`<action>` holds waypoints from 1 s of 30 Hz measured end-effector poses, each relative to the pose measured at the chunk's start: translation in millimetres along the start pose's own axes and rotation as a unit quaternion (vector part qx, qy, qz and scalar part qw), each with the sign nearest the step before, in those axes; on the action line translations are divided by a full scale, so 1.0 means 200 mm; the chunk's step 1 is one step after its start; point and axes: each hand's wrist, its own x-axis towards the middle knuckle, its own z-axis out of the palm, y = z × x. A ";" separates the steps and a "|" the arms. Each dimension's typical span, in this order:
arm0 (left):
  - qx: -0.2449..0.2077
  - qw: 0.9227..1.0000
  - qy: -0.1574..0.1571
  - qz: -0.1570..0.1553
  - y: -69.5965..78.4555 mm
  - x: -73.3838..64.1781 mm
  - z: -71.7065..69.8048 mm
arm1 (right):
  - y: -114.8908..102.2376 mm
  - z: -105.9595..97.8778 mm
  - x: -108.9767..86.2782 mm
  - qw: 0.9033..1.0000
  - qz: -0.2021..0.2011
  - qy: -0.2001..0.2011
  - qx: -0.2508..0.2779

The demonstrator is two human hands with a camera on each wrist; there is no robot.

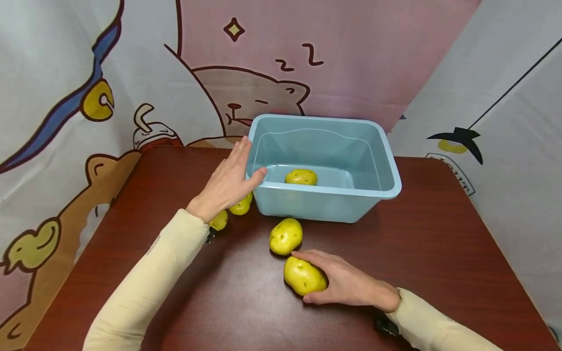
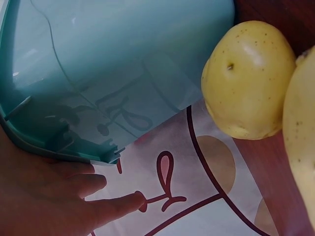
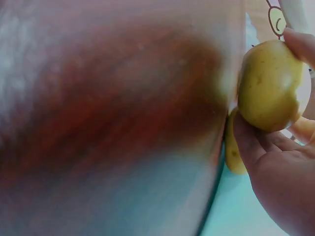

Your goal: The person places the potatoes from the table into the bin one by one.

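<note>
A light blue plastic tub (image 1: 325, 204) stands at the back of the table. My left hand (image 1: 228, 181) touches its left end with straight fingers, the thumb reaching over the rim. Nearer to me, my right hand (image 1: 340, 278) holds a yellow potato (image 1: 303, 276) between thumb and fingers. In the right wrist view, that potato (image 3: 270, 86) partly covers another one (image 3: 234, 150). Just beyond the held potato lies a loose potato (image 1: 286, 236). One more potato (image 1: 301, 177) lies inside the tub.
Two potatoes, one nearer (image 1: 218, 221) and one farther (image 1: 241, 204), lie left of the tub, partly hidden by the left hand and wrist. The brown table (image 1: 228, 302) ends at the back against a printed cartoon cloth (image 1: 351, 58).
</note>
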 end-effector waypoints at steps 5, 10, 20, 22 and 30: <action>0.002 1.000 -0.004 -0.004 0.00 0.00 0.00 | -0.02 -0.05 -0.01 0.999 -0.020 0.039 -0.003; 0.003 1.000 -0.003 -0.001 0.00 0.00 0.00 | -0.06 -0.12 -0.02 0.997 -0.032 0.074 0.015; 0.004 1.000 -0.001 0.002 -0.01 0.01 0.00 | -0.14 -0.31 -0.04 0.991 -0.023 0.133 0.023; 0.004 1.000 -0.002 0.001 -0.01 0.01 0.00 | -0.15 -0.35 -0.05 0.989 -0.023 0.143 0.025; 0.004 1.000 -0.004 0.000 0.00 0.01 0.00 | -0.21 -0.47 -0.06 0.981 -0.033 0.188 0.027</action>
